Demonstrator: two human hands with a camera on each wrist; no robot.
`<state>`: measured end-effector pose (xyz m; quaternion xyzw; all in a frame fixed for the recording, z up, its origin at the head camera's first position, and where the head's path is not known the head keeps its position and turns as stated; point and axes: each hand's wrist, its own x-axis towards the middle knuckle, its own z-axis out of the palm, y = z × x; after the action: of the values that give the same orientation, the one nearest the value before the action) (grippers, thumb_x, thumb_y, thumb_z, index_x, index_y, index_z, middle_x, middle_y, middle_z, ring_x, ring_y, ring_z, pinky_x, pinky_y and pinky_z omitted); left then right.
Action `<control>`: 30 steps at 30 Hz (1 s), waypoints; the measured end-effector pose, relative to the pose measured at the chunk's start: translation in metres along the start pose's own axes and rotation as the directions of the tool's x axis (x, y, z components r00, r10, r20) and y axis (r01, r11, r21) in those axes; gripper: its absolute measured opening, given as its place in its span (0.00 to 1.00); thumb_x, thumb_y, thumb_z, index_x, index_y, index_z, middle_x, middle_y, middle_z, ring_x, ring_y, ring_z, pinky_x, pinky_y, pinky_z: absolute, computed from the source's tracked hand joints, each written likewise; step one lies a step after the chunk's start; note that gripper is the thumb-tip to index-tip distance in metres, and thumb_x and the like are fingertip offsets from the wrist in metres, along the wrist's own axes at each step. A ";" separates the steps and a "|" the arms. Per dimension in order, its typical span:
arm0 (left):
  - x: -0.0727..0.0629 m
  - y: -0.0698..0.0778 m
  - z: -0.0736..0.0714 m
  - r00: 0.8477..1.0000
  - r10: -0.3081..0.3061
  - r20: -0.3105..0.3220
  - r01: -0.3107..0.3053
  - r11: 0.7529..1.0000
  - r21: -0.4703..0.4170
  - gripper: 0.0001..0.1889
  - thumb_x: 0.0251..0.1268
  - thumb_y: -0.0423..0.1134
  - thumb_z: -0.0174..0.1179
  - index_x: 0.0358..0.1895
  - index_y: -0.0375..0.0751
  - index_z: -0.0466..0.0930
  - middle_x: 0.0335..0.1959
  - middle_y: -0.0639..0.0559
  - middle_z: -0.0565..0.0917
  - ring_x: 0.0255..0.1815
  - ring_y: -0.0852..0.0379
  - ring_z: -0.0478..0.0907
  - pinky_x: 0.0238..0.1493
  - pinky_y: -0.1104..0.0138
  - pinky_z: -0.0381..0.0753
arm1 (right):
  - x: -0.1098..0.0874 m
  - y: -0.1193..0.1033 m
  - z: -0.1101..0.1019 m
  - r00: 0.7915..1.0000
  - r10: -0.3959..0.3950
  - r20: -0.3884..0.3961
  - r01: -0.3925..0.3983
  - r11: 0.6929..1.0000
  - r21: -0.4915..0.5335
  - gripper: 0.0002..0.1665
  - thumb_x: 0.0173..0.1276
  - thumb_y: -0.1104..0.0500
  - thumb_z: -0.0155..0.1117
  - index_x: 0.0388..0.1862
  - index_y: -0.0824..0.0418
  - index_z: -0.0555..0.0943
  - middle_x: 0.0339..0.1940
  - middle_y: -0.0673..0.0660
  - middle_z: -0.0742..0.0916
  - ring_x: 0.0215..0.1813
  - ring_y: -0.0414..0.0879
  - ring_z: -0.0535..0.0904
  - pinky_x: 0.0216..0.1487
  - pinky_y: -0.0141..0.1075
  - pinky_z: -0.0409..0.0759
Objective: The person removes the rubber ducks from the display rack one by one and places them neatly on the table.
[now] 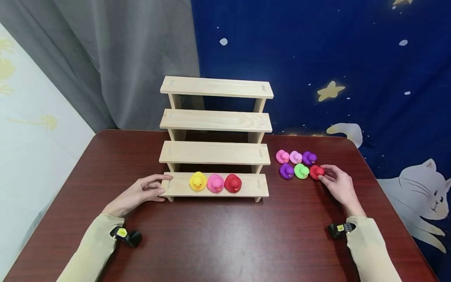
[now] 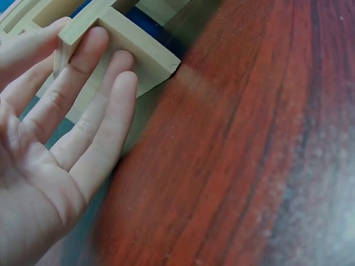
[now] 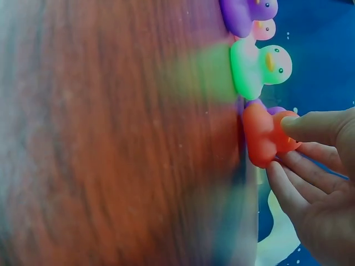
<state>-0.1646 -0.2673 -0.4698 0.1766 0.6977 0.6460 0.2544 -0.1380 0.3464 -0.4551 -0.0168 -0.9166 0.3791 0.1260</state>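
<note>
My left hand holds the left end of the lowest step of a four-tier wooden stand. In the left wrist view, the board's corner sits between its fingers. On that step a yellow rubber duck, a pink duck and a red duck stand in a row. Right of the stand, my right hand pinches another red rubber duck between thumb and fingers. Beside it is a green duck, then a purple duck.
Behind the front ducks are a pink duck, a light pink duck and a second purple duck. All stand on the dark red-brown table. A grey curtain and a blue patterned cloth hang behind.
</note>
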 end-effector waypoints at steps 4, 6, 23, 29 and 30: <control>0.000 0.001 -0.001 1.000 0.014 0.018 -0.014 1.000 -0.005 0.24 0.69 0.31 0.58 0.66 0.35 0.67 0.48 0.42 0.83 0.47 0.50 0.81 0.47 0.54 0.80 | 0.002 0.002 0.002 1.000 0.021 0.006 -0.021 1.000 0.013 0.20 0.63 0.69 0.67 0.52 0.75 0.76 0.48 0.73 0.83 0.46 0.43 0.81 0.42 0.16 0.72; 0.000 0.001 -0.002 0.999 0.025 0.030 -0.025 1.000 -0.004 0.24 0.69 0.30 0.57 0.66 0.34 0.66 0.47 0.42 0.83 0.47 0.50 0.81 0.47 0.55 0.80 | 0.002 0.003 0.003 0.999 0.033 0.006 -0.033 0.999 0.018 0.20 0.63 0.69 0.67 0.52 0.74 0.76 0.48 0.73 0.83 0.46 0.40 0.80 0.42 0.16 0.71; 0.002 0.001 -0.002 0.999 0.003 0.046 -0.001 0.999 -0.046 0.24 0.69 0.30 0.58 0.67 0.35 0.66 0.37 0.39 0.82 0.47 0.48 0.81 0.49 0.54 0.79 | -0.002 -0.005 0.000 0.998 0.005 -0.062 -0.007 1.000 -0.021 0.23 0.62 0.68 0.68 0.55 0.71 0.76 0.52 0.69 0.82 0.52 0.64 0.78 0.48 0.16 0.69; 0.002 0.001 -0.003 0.998 0.012 0.060 -0.008 0.998 -0.056 0.24 0.69 0.29 0.57 0.67 0.35 0.66 0.41 0.36 0.82 0.47 0.47 0.81 0.50 0.54 0.79 | -0.002 -0.020 -0.006 0.995 -0.074 -0.074 0.069 0.995 -0.073 0.21 0.62 0.67 0.68 0.55 0.68 0.78 0.51 0.67 0.83 0.52 0.64 0.79 0.47 0.15 0.65; 0.002 0.001 -0.003 0.998 0.015 0.062 -0.012 0.998 -0.056 0.24 0.69 0.28 0.57 0.67 0.35 0.66 0.41 0.36 0.82 0.47 0.47 0.81 0.50 0.54 0.79 | -0.002 -0.023 -0.007 0.994 -0.087 -0.073 0.081 0.993 -0.080 0.21 0.62 0.67 0.68 0.55 0.68 0.78 0.51 0.66 0.83 0.52 0.63 0.79 0.47 0.15 0.64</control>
<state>-0.1683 -0.2686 -0.4691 0.1943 0.6700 0.6609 0.2765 -0.1332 0.3344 -0.4351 0.0025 -0.9249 0.3369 0.1761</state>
